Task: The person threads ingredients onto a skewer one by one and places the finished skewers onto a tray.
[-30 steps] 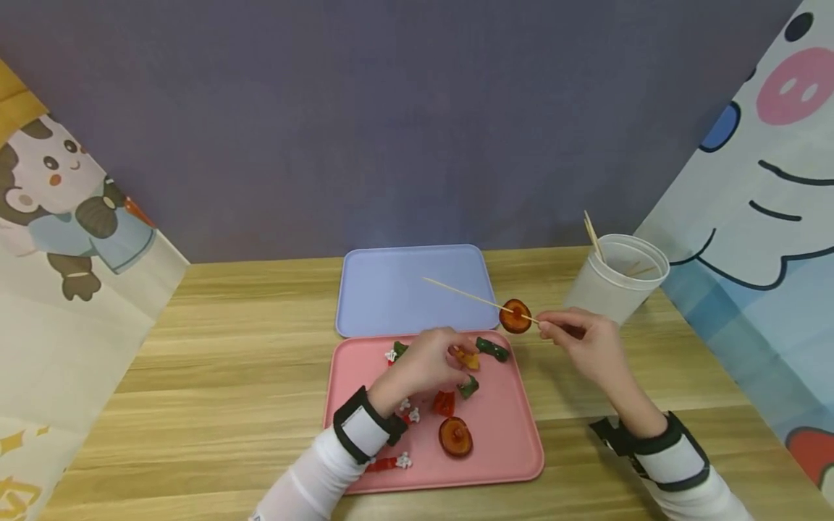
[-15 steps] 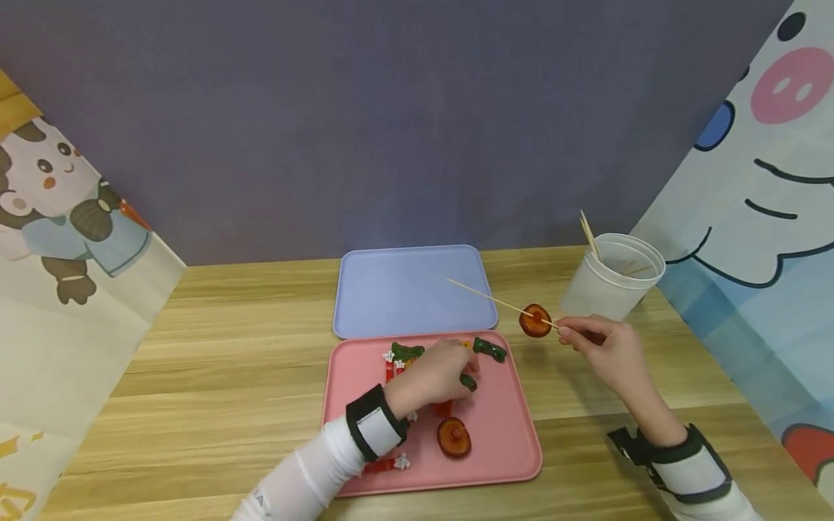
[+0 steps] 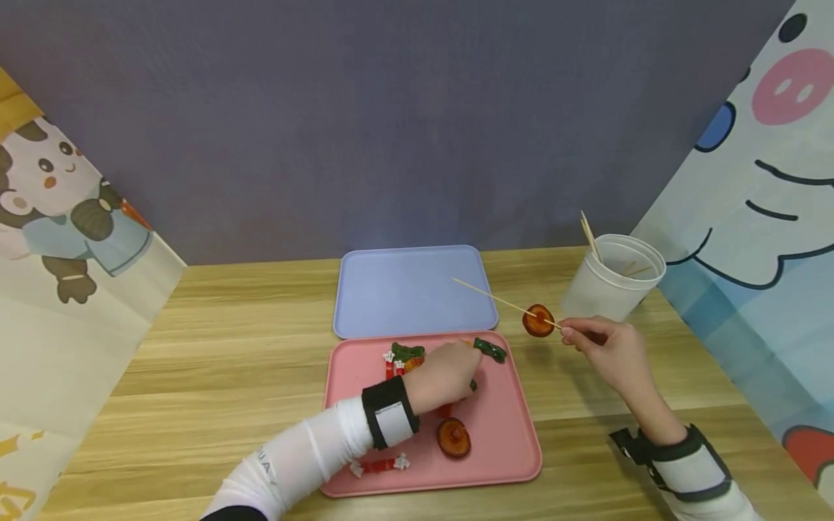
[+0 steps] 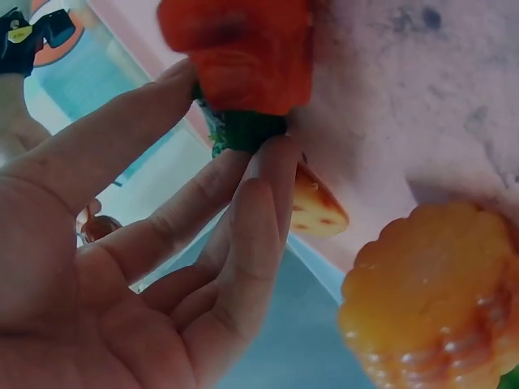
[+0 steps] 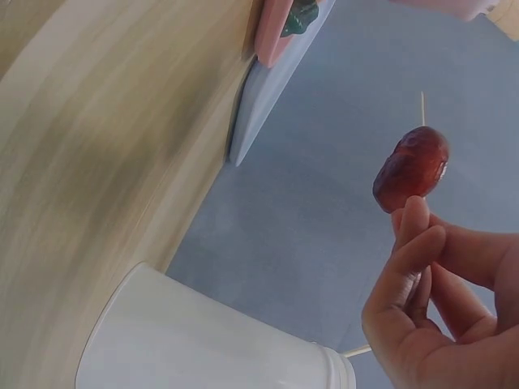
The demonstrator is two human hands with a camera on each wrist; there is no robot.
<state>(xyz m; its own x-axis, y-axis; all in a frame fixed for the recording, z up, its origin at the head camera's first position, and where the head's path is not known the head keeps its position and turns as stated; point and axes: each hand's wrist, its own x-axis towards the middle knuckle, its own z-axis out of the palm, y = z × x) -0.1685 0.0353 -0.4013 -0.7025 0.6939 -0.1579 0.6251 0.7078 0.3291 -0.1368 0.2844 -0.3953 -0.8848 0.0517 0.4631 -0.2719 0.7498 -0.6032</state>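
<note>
My left hand point(image 3: 446, 376) is over the right half of the pink tray point(image 3: 502, 449). Its thumb and fingertips pinch a green pepper piece point(image 4: 239, 130), partly covered by a red pepper piece point(image 4: 243, 57) in the left wrist view. Beside the fingers lie a flat yellow piece point(image 4: 318, 207) and a corn chunk point(image 4: 438, 284). My right hand point(image 3: 602, 354) pinches a bamboo skewer point(image 3: 489, 294) near one end, its long bare part pointing left. A brown mushroom point(image 3: 538, 320) is threaded on it, close to the fingertips.
Behind the pink tray lies a blue tray point(image 3: 410, 289). A white cup point(image 3: 602, 286) holding several skewers stands at the right. On the pink tray are another mushroom point(image 3: 453, 438), a red stick with white ends point(image 3: 379, 464) and a dark green piece point(image 3: 490, 350).
My left hand has lowered toward the pieces on the pink tray, its fingers closing at the green pepper piece. My right hand has shifted a little right with the skewer and mushroom.
</note>
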